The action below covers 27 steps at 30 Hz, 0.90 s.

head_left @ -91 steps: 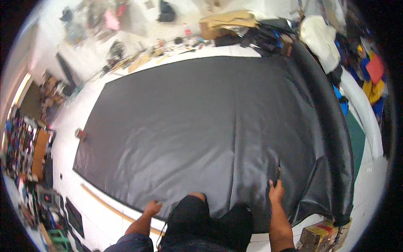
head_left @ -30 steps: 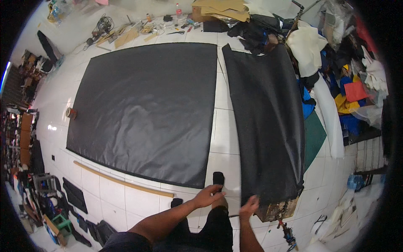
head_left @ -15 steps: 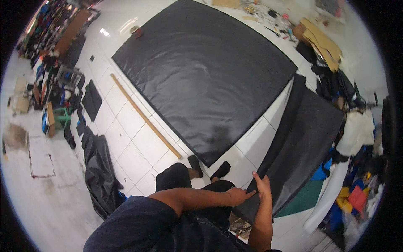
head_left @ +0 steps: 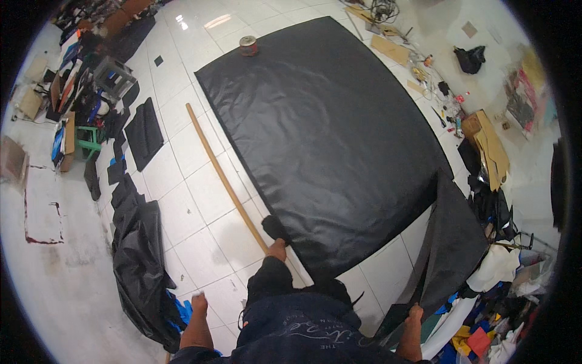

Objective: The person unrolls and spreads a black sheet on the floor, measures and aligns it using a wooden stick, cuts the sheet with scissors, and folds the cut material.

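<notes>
My right hand (head_left: 414, 314) is closed on the near edge of a loose black fabric sheet (head_left: 451, 242). That sheet hangs in folds, and its far tip rises by the right corner of a large black sheet (head_left: 327, 139) spread on the floor. Away on the left, my left hand (head_left: 199, 302) is held over the tiles with its fingers curled in and nothing visible in them. My foot in a black sock (head_left: 276, 229) is at the left edge of the large sheet, near a long tan pole (head_left: 221, 176).
A can (head_left: 248, 45) stands on the large sheet's far left corner. Crumpled black fabric (head_left: 142, 261) lies at left, near a green stool (head_left: 89, 141). Cardboard pieces (head_left: 490, 151), tools and a pile of coloured scraps (head_left: 479, 340) line the right side.
My left hand has let go of the loose sheet and swung out to the left. My right hand keeps its grip, and the loose sheet has shifted and bunched up. One foot has stepped forward.
</notes>
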Motion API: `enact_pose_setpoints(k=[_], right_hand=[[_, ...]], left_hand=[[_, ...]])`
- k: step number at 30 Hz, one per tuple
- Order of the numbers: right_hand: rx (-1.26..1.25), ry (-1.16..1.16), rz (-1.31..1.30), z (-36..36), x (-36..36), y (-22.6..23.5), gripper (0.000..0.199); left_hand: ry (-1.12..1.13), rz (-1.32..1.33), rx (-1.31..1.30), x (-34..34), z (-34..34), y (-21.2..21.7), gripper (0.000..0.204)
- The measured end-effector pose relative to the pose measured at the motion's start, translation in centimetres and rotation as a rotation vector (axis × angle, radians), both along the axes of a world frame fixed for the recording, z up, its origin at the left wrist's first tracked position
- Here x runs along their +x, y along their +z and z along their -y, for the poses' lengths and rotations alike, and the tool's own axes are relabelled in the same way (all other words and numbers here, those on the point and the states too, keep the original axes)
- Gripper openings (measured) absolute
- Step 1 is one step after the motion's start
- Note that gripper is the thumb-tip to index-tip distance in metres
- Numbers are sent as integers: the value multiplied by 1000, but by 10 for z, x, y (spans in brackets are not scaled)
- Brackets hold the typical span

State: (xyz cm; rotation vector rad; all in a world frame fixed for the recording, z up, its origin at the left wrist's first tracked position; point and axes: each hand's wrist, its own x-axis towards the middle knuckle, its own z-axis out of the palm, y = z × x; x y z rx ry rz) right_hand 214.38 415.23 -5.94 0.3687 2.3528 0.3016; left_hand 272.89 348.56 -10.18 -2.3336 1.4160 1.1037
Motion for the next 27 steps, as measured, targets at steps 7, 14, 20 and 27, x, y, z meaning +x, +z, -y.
enact_pose_setpoints(k=[7, 14, 20, 27], right_hand=[[198, -260, 90, 157, 35, 96, 35], [261, -288, 172, 307, 2, 128, 32], [278, -334, 223, 483, -51, 112, 30], [207, -289, 140, 716, -155, 83, 28]], left_hand=[[159, -31, 238, -42, 164, 86, 33], [-269, -231, -8, -177, 446, 68, 42], [-134, -624, -218, -286, 663, 88, 36], [506, -620, 287, -266, 776, 116, 23]])
